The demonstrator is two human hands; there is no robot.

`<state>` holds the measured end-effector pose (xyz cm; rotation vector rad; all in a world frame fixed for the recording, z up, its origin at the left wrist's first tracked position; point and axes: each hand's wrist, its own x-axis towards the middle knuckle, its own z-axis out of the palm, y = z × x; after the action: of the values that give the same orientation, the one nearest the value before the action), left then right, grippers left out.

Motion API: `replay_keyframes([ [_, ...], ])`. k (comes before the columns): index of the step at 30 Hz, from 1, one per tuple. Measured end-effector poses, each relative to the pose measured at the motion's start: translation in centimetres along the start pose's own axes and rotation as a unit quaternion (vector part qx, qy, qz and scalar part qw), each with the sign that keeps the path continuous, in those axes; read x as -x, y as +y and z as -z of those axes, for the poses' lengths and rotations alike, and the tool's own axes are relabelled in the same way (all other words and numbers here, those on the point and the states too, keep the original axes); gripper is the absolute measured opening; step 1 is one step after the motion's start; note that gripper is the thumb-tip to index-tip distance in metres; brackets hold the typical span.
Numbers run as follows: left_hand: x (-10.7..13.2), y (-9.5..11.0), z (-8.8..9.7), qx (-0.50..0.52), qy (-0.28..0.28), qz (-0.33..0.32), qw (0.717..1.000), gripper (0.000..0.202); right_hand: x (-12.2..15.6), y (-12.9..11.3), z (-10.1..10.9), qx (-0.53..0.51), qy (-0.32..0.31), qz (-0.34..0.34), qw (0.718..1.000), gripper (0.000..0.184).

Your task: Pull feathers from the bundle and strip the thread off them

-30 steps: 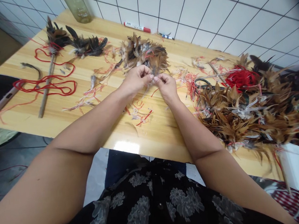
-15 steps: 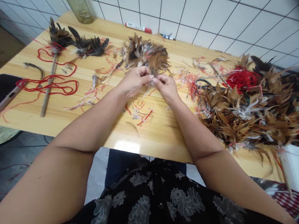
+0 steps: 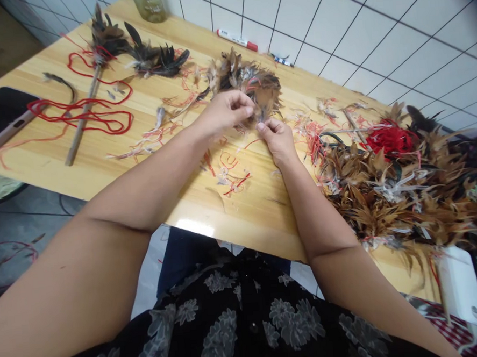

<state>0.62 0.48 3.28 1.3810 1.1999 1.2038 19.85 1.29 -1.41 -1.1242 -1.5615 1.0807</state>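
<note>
Brown feather bunch (image 3: pixel 257 83) | tips toward wall (image 3: pixel 374 24) | left hand (image 3: pixel 224 112), right hand (image 3: pixel 277 139) pinching

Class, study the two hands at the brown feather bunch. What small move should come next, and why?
Probably ease the right hand back toward the body while the left hand steadies the feather bunch: both hands pinch at its near edge, fingers almost touching, so a short pull should free one piece.

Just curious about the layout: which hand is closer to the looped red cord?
Left. The left hand is right of the red cord; the right hand is farther right.
</note>
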Motion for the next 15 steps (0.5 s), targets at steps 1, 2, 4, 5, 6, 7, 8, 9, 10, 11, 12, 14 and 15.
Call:
replay_keyframes([
  [1,-0.3,0.1,0.6,-0.022,0.03,-0.006,0.999,0.022,-0.1,0.2,0.1,-0.006,0.006,-0.003,1.0,0.067],
  [2,-0.7,0.0,1.3,-0.049,0.06,-0.014,0.997,0.021,-0.2,0.4,0.2,-0.013,0.012,-0.008,1.0,0.066],
  [4,-1.5,-0.5,2.8,-0.112,0.092,-0.035,0.989,0.023,-0.4,0.8,0.3,-0.024,0.023,-0.016,0.999,0.065],
  [5,-1.8,-0.8,3.5,-0.146,0.091,-0.046,0.984,0.023,-0.5,0.9,0.4,-0.027,0.029,-0.02,0.999,0.065],
  [6,-2.1,-1.2,4.1,-0.179,0.083,-0.057,0.979,0.023,-0.6,1.0,0.3,-0.029,0.034,-0.023,0.999,0.065],
  [7,-2.3,-1.5,4.6,-0.212,0.071,-0.066,0.972,0.022,-0.6,1.1,0.3,-0.03,0.039,-0.025,0.998,0.065],
  [8,-2.4,-1.8,5.0,-0.244,0.06,-0.072,0.965,0.019,-0.6,1.2,0.3,-0.031,0.044,-0.026,0.998,0.065],
  [9,-2.4,-2.0,5.1,-0.277,0.052,-0.077,0.956,0.014,-0.7,1.2,0.2,-0.03,0.048,-0.026,0.998,0.065],
  [10,-2.4,-2.1,5.1,-0.308,0.047,-0.079,0.947,0.01,-0.7,1.3,0.2,-0.029,0.051,-0.026,0.998,0.064],
  [11,-2.2,-2.2,5.1,-0.336,0.042,-0.08,0.937,0.006,-0.6,1.4,0.1,-0.026,0.053,-0.025,0.998,0.063],
  [12,-2.0,-2.3,4.9,-0.359,0.036,-0.081,0.929,0.003,-0.7,1.5,0.1,-0.021,0.055,-0.022,0.998,0.063],
  [14,-1.6,-2.4,4.5,-0.387,0.024,-0.081,0.918,0.004,-0.7,1.8,0.0,-0.009,0.062,-0.012,0.998,0.063],
  [15,-1.5,-2.4,4.4,-0.389,0.019,-0.08,0.917,0.004,-0.7,1.9,-0.1,-0.002,0.065,-0.006,0.998,0.064],
])
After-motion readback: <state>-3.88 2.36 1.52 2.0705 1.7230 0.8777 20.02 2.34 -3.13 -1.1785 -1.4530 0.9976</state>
